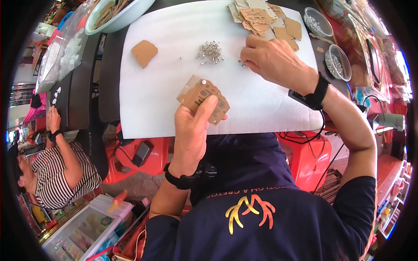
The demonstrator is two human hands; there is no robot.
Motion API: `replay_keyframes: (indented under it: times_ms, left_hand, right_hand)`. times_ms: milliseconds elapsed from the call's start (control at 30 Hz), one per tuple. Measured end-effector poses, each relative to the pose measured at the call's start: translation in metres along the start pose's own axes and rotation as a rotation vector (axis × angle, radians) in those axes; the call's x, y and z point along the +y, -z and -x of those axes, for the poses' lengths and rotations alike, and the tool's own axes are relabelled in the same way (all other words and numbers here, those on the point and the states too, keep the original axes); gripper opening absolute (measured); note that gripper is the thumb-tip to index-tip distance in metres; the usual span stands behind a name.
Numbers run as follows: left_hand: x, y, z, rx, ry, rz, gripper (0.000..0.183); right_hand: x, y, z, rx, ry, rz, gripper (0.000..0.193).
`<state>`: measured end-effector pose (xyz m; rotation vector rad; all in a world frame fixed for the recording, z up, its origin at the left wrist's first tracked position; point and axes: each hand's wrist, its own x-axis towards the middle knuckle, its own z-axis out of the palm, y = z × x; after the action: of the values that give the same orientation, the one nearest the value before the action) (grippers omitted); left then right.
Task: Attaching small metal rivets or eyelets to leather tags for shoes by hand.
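Note:
My left hand (191, 130) grips a printed brown cardboard tag (213, 104) between thumb and fingers, held above a white foam sheet (152, 104). A shiny round stud (203, 81) sits at the tag's upper edge, where a see-through piece also shows. My right hand (276, 61) is low over the foam with thumb and fingertips drawn together; whatever they hold is hidden. Just below those fingertips lies a small metal rivet (244, 65). To their left is a loose pile of silver rivets (210, 52). A single cardboard piece (144, 53) lies at the left of the sheet.
Stacked cardboard tags (257, 17) lie at the far right of the foam. Two clear tubs of metal pieces, a far tub (318, 21) and a nearer tub (338, 63), stand beside it. A pale basin (117, 15) is far left. Another person (65, 169) works at left.

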<state>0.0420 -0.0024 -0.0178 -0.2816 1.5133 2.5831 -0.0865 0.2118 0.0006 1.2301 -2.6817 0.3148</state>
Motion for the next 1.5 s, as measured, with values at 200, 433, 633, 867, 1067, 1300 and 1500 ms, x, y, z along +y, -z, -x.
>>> replay_keyframes:
  times_ms: [200, 433, 633, 867, 1067, 1300, 1500]
  left_hand:
    - [0.001, -0.003, -0.001, -0.025, -0.021, -0.001, 0.026]
    - [-0.002, -0.020, -0.002, -0.024, -0.138, -0.179, 0.027]
    - [-0.004, -0.038, -0.005, -0.044, -0.201, -0.225, 0.026]
    - [-0.007, -0.040, -0.006, -0.060, -0.246, -0.227, 0.028]
    - [-0.009, -0.039, -0.006, -0.084, -0.248, -0.263, 0.030]
    - [-0.011, -0.039, -0.005, -0.085, -0.253, -0.268, 0.031]
    - [-0.009, -0.041, -0.006, -0.082, -0.225, -0.288, 0.031]
  right_hand:
    - [0.001, 0.004, 0.004, 0.031, -0.059, -0.088, 0.006]
    - [-0.054, 0.027, 0.026, 0.108, -0.415, -0.864, 0.012]
    - [-0.068, 0.011, 0.040, 0.247, -0.477, -1.047, 0.012]
    - [-0.073, 0.008, 0.045, 0.310, -0.491, -1.052, 0.010]
    - [-0.073, 0.005, 0.046, 0.354, -0.464, -1.052, 0.010]
    - [-0.075, 0.012, 0.046, 0.235, -0.637, -1.301, 0.012]
    - [-0.072, 0.007, 0.048, 0.265, -0.576, -1.211, 0.013]
